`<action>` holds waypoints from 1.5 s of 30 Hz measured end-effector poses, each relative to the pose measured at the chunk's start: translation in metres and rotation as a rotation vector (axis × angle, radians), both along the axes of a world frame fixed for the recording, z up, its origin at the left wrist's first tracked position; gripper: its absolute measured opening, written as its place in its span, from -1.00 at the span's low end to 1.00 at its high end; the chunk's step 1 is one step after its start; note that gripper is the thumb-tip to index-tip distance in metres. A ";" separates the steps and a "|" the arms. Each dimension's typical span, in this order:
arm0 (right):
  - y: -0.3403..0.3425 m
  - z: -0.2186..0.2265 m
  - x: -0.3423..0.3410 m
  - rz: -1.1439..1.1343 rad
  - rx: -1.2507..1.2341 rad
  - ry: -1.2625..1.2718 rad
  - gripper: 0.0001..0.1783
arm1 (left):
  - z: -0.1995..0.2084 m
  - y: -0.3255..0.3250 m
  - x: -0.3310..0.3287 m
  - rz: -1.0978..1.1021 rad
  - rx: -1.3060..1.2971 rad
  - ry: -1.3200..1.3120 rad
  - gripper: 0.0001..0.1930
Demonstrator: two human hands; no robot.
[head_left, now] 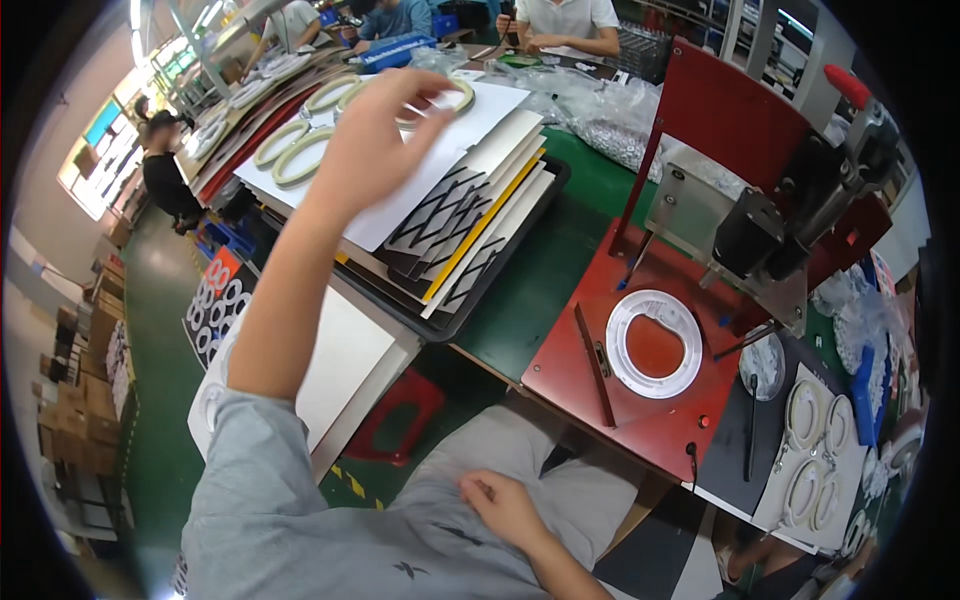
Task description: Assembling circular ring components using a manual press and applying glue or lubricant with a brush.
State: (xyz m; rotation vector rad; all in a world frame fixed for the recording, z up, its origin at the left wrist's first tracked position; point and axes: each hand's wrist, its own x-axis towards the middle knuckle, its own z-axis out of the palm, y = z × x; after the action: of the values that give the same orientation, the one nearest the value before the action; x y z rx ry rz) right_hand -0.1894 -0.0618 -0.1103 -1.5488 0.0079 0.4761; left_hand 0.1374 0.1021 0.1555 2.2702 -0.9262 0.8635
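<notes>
My left hand (385, 140) is stretched out over a white sheet (262, 185) on top of a stack. Its thumb and fingers are apart, beside a pale ring (462, 98) at the sheet's far right; motion blur hides whether they touch it. More pale rings (298, 160) lie left of the hand, some partly behind it. My right hand (505, 508) rests over my lap, its fingers loosely curled with nothing visible in them. A white round ring-shaped part (620, 345) sits on the red base plate (570, 370) of a bench press, right of the stack.
The stack stands in a black tray (480, 315) on the green bench. The press's clamp (800, 220) and upright red panel (720, 110) rise at right. A board with several rings (805, 415) lies far right. Plastic bags (610, 135) lie behind; people sit across the bench.
</notes>
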 end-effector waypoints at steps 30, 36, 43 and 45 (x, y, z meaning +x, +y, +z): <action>-0.034 0.098 0.033 -0.456 0.507 -0.338 -0.52 | -0.101 -0.025 -0.143 -0.478 -0.144 0.560 -0.70; -0.068 0.094 0.018 -0.680 0.461 -0.305 -0.72 | -0.157 -0.035 -0.183 -0.753 -0.610 1.276 -0.64; -0.085 0.101 0.010 -0.855 -0.088 -0.438 -0.61 | -0.199 -0.035 -0.205 -0.878 -0.598 1.587 -0.66; -0.090 0.103 0.010 -0.864 -0.180 -0.496 -0.56 | -0.197 -0.041 -0.209 -0.822 -0.560 1.535 -0.65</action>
State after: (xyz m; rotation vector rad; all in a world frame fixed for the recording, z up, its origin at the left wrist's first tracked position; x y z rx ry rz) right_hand -0.1790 -0.1515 -0.0076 -1.6345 0.3301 -0.6037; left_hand -0.0717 0.0610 -0.0412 1.1964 -0.5623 -0.8349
